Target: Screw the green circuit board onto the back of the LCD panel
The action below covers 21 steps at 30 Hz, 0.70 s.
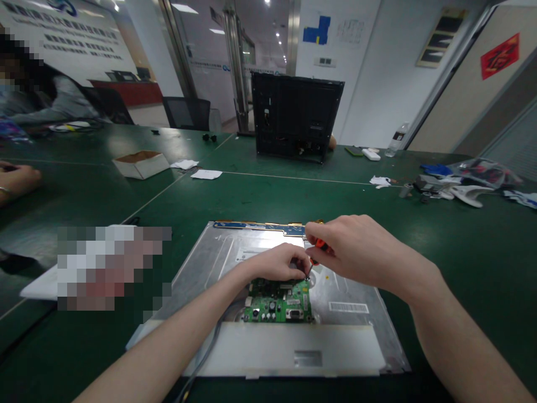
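Note:
A flat metal display panel (260, 350) lies on the green table, with a green circuit board (279, 313) on its middle and a narrow blue board (255, 225) along its far edge. My right hand (356, 246) is wrapped round a screwdriver (322, 244) with a red-orange handle, its shaft angled down to the board's far right corner. At that corner, my left hand (285, 262) has its fingers pinched together close to the screwdriver's tip. Whatever is between those fingers is too small or hidden. A grey cable (212, 341) runs beside the board under my left forearm.
Across the table stands a black monitor housing (297, 117), a hand partly behind it. An open box (141, 165) and papers (206, 174) lie left of it. At right are a bottle (396, 140) and plastic scraps (472, 193). Another person (62, 95) sits far left.

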{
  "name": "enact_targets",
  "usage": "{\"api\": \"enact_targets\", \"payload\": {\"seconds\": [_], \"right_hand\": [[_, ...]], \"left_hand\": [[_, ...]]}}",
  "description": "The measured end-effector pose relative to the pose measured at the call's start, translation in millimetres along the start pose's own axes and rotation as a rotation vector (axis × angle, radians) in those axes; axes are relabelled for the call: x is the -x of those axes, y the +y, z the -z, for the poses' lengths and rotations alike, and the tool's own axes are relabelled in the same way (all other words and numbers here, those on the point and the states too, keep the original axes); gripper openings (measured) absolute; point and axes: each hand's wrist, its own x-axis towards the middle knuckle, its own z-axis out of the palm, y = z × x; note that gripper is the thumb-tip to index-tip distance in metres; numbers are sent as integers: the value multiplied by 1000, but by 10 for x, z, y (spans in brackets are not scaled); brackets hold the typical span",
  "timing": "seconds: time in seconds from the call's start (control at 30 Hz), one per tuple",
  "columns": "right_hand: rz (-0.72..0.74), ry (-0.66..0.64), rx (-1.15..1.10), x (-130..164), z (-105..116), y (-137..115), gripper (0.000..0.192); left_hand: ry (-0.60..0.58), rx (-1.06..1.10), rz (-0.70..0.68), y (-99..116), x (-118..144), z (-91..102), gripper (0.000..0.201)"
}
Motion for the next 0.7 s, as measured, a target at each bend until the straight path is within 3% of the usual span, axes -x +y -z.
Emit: {"api": "enact_targets", "payload": {"seconds": [0.27,0.7], "right_hand": [[54,-33,-89,37,20,-14,5],[13,20,5,-20,-20,6,18]], "left_hand": [[0,1,9,-19,2,-12,14],[-38,56,-35,-38,-3,6,17]]}}
